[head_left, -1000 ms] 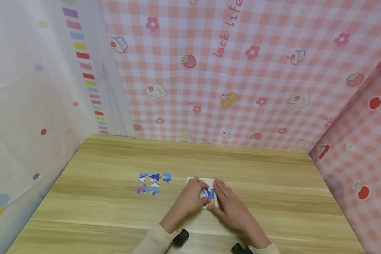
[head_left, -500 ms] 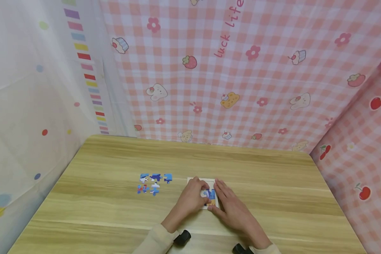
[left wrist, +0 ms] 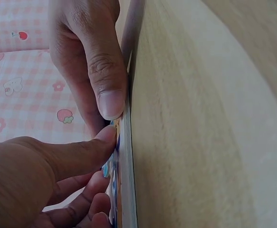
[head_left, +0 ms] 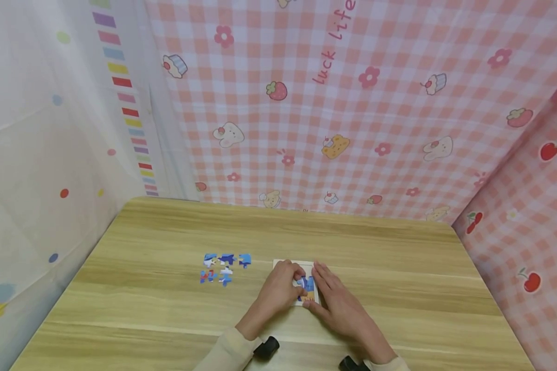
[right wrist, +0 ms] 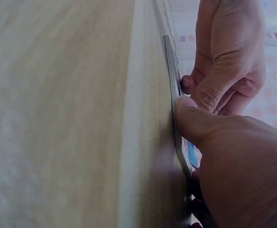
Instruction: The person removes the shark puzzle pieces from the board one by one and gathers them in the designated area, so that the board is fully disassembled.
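Scarcely any movement since earlier. Left hand [head_left: 278, 286], finger and thumb curled, pinches a puzzle piece [head_left: 299, 283]; right hand [head_left: 341, 304], fingers straight, touches puzzle board [head_left: 304, 263], roughly midway between tabletop [head_left: 376, 247] side edges.

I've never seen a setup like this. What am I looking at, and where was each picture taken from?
There's no machine at work: these are a person's bare left hand and right hand. The wide picture is taken from the person's head, the two close-ups from the left and right wrists. On the wooden table lie loose puzzle pieces and a partly filled puzzle tray. The right hand rests along the tray's edge; the left bends over it, perhaps pinching a piece, though that's hard to tell.
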Demonstrator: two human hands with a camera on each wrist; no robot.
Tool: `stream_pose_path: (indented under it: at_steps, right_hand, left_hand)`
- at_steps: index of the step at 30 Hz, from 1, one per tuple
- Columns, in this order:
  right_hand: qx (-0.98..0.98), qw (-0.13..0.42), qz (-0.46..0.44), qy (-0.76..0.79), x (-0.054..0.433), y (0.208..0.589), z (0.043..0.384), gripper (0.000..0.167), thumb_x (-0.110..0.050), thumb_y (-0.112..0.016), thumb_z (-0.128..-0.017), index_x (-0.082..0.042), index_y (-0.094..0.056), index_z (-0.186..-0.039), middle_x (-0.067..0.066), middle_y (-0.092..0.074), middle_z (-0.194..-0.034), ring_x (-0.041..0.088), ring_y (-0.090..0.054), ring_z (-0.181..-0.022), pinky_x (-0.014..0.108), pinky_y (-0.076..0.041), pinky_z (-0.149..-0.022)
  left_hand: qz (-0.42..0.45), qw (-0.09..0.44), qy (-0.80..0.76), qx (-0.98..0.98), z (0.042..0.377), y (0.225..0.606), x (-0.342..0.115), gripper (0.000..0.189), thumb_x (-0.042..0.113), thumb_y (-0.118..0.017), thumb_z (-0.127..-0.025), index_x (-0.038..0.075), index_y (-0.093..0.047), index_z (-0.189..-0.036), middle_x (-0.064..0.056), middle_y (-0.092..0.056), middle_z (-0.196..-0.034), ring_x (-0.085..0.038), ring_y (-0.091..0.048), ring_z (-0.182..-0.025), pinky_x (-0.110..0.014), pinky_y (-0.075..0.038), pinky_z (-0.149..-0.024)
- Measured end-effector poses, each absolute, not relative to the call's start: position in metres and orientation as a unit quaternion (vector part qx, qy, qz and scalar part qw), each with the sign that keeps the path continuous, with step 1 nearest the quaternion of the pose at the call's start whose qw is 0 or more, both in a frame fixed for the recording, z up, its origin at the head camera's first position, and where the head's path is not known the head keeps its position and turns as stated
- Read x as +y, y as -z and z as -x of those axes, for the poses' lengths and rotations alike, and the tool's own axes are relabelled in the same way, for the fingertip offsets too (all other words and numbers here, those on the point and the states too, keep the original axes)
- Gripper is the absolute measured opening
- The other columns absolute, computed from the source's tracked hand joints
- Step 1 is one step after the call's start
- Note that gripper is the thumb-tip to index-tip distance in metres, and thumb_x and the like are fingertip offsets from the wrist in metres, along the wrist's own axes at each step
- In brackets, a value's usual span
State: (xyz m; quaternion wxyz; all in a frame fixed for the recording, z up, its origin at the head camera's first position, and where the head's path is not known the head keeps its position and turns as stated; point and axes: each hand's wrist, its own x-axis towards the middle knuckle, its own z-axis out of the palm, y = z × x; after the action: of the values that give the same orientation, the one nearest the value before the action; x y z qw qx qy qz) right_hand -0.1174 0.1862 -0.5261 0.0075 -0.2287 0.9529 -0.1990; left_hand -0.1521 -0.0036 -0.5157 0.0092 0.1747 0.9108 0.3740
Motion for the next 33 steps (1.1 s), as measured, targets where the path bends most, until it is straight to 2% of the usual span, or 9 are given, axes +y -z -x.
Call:
stream_pose_path:
  at_steps: [23,33]
  right_hand:
    - [0.951,0.011,0.233,0.205,0.1874,0.5266,0.1176,0.078,-0.045,-0.064,-0.099,0.001,-0.036,-0.156,0.014,-0.028,-0.168,0.034,-0.027,-0.156,0.051,-0.032,-0.122]
    - [0.951,-0.005,0.231,0.207,0.1867,0.5269,0.1167,0.078,-0.044,-0.065,-0.099,0.001,-0.037,-0.156,0.014,-0.03,-0.168,0.034,-0.029,-0.155,0.051,-0.032,-0.121]
  left_hand:
    - [-0.193,0.009,-0.38,0.905,0.1531,0.5132,-0.0029,0.025,0.001,-0.083,-0.077,0.0,-0.074,-0.1,-0.004,-0.06,-0.083,-0.017,-0.051,-0.087,-0.03,-0.045,-0.081]
    - [-0.175,0.012,-0.396,0.901,0.1505,0.5104,-0.0076,0.023,-0.001,-0.076,-0.083,-0.002,-0.072,-0.106,-0.006,-0.058,-0.09,-0.018,-0.051,-0.091,-0.032,-0.046,-0.082]
